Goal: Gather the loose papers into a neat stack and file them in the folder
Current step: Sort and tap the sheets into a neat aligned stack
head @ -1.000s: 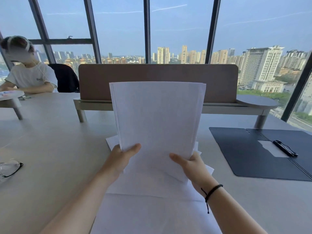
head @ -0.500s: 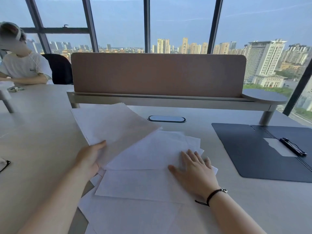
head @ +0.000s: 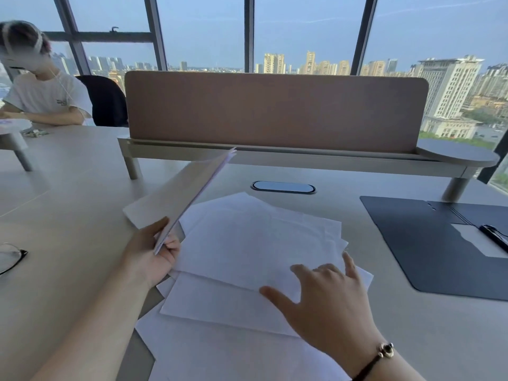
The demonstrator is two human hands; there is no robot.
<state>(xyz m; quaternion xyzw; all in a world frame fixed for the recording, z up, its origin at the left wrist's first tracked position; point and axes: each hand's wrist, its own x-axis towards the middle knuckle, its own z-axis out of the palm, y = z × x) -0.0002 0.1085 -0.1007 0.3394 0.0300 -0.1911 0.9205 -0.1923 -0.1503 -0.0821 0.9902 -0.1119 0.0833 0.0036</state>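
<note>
Left hand (head: 154, 251) pinching a thin held stack (head: 189, 196), tilted up off the surface (head: 68, 215). Right hand (head: 327, 301) spread, fingers splayed over loose papers (head: 247, 243) overlapping mid-surface. Dark folder (head: 428, 243) lying open at right, apart from papers.

The left hand (head: 154, 251) pinches a thin sheaf of papers (head: 189, 193), tilted up on edge and pointing toward one o'clock. The right hand (head: 324, 303) lies spread, fingers splayed, on the loose papers (head: 247, 243) — overlapping sheets fanned across the desk (head: 68, 215). At three o'clock the dark folder (head: 417, 243) lies open (a black clip (head: 493, 237) on its inner face). Eyeglasses (head: 11, 257) rest at nine o'clock.
</note>
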